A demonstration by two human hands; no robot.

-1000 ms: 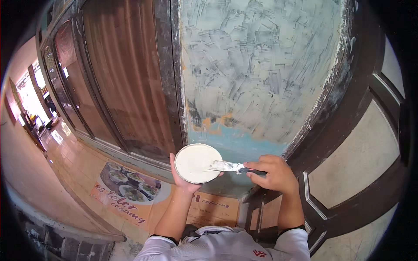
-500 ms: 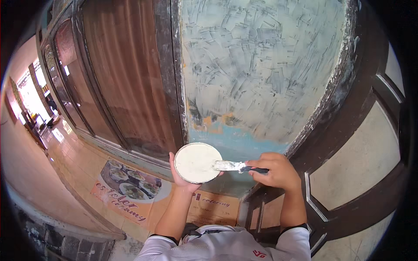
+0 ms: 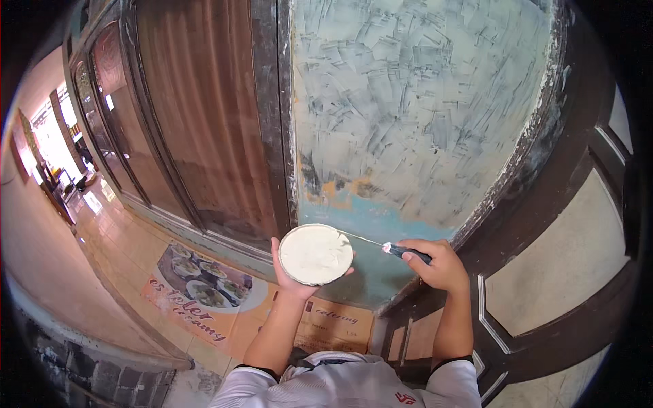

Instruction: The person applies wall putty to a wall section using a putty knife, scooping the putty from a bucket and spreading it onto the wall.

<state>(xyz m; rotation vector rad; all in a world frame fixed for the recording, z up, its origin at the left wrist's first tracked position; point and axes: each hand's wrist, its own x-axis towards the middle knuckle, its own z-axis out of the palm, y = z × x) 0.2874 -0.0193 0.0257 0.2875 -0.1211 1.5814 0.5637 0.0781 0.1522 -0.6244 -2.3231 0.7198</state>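
Your round container [image 3: 318,283] of cream-white paste [image 3: 311,256] rests in your left hand [image 3: 294,287], fingers spread around its sides. To its right, your right hand [image 3: 442,265] has its fingers closed around a putty knife [image 3: 390,248]; its blade reaches the container's far right rim, contact unclear. Beyond is a patchily coated wall [image 3: 415,102], with a curtained window [image 3: 197,102] left and a panelled door [image 3: 554,262] right.

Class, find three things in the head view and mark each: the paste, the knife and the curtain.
Paste [image 3: 313,256]: head view, on the middle of its pale surface.
Knife [image 3: 396,251]: head view, on the front of its dark handle.
Curtain [image 3: 204,122]: head view, on its brown folds.
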